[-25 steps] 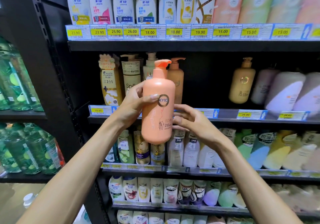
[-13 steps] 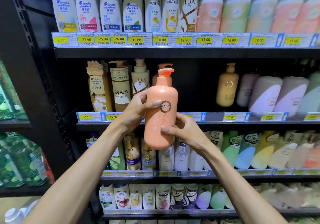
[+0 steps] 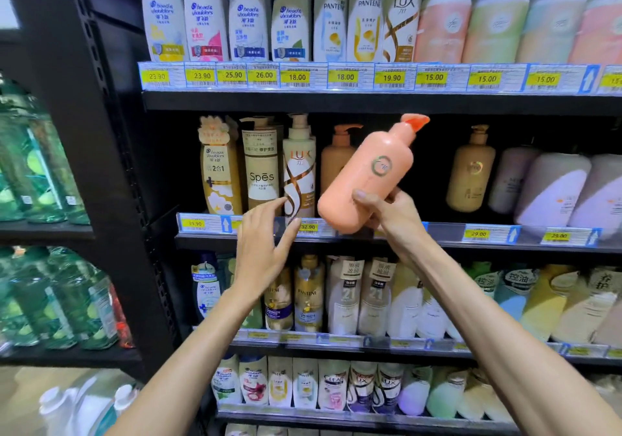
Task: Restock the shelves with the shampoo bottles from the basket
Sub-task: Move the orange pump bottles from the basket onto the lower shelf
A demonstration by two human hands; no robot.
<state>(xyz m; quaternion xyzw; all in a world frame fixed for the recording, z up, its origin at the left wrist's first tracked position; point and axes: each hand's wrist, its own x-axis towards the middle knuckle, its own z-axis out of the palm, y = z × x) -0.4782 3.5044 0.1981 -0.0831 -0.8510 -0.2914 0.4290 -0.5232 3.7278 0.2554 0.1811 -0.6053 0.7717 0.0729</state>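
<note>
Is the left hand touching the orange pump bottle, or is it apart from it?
Apart. The head view shows the left hand open, with a price tag visible between it and the orange pump bottle, which only the right hand grips.

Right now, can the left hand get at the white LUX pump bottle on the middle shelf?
Probably yes: the left hand is open and empty, close by the LUX pump bottle. The peach bottle, held in the right hand, is off to the right, not between them.
</note>
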